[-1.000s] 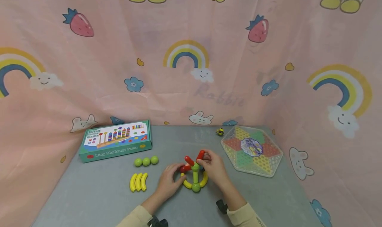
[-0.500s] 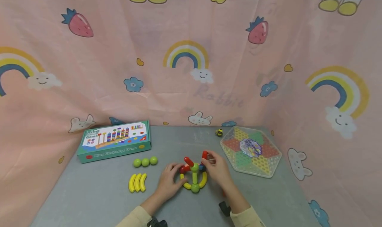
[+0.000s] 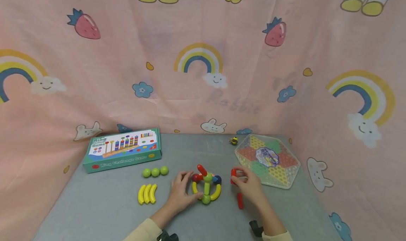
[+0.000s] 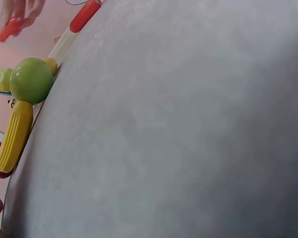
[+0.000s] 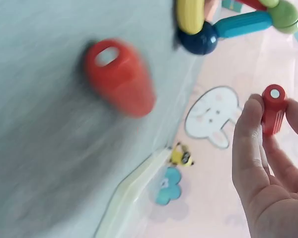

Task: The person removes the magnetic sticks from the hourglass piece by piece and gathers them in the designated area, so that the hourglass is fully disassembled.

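A magnetic ball-and-rod structure stands mid-table. It has a light green upright rod (image 3: 207, 189) between two green balls, curved yellow rods (image 3: 216, 192), a red ball (image 3: 195, 178) and a dark blue ball (image 5: 199, 38). One red rod (image 3: 201, 170) sticks up from its top ball. My left hand (image 3: 181, 194) lies beside its left side, fingers relaxed, thumb by the lower green ball (image 4: 32, 80). To the right, my right hand (image 3: 250, 185) pinches a red magnetic rod (image 5: 274, 110) between thumb and fingertips. Another red rod (image 5: 120, 77) lies on the table below that hand.
Three green balls (image 3: 155, 172) and three curved yellow rods (image 3: 147, 194) are lined up at left. A Ring Challenge Game box (image 3: 123, 151) is behind them. At right lies a hexagonal checkers board (image 3: 268, 160), with a small bee figure (image 3: 233, 140) next to it.
My right hand has carried the red rod right and down, away from the structure. The red rod on the table has come into full view. My left fingers have drawn slightly off the red ball.
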A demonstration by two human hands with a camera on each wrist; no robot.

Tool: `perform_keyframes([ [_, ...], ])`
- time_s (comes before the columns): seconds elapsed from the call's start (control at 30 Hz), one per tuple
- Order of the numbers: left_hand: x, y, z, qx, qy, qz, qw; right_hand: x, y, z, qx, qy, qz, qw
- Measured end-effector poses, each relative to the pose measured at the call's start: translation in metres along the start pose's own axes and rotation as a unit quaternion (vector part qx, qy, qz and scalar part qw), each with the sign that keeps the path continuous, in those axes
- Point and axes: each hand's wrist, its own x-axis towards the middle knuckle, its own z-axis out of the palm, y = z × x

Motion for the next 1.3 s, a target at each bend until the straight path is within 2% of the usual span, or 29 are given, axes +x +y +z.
perform_keyframes([
  [0.13,0.001,0.0,0.002,0.042,-0.026,-0.002,0.9988,-0.004,0.012,-0.009,-0.003,-0.011,0.022,0.9997],
  [0.23,0.002,0.0,0.002,0.057,-0.039,0.008,0.9976,-0.005,0.02,-0.015,-0.009,-0.024,0.038,0.999],
  [0.4,0.002,0.0,-0.001,0.037,-0.046,0.028,0.9979,-0.006,0.034,-0.024,-0.064,-0.042,0.036,0.9964],
  [0.6,0.001,-0.003,-0.002,0.024,-0.067,0.037,0.9968,-0.01,0.048,-0.026,-0.12,-0.064,0.063,0.9887],
  [0.8,0.003,-0.002,0.002,0.048,-0.061,0.006,0.997,-0.013,0.049,-0.021,-0.144,-0.086,0.073,0.9831],
  [1.0,0.002,0.0,0.001,0.062,-0.06,-0.01,0.9963,-0.014,0.046,-0.018,-0.152,-0.097,0.071,0.981],
  [1.13,0.002,0.0,0.001,0.062,-0.063,-0.009,0.996,-0.015,0.047,-0.017,-0.163,-0.099,0.059,0.9799],
  [1.3,0.003,-0.002,0.001,0.053,-0.058,0.007,0.9969,-0.012,0.05,-0.018,-0.168,-0.093,0.071,0.9787],
])
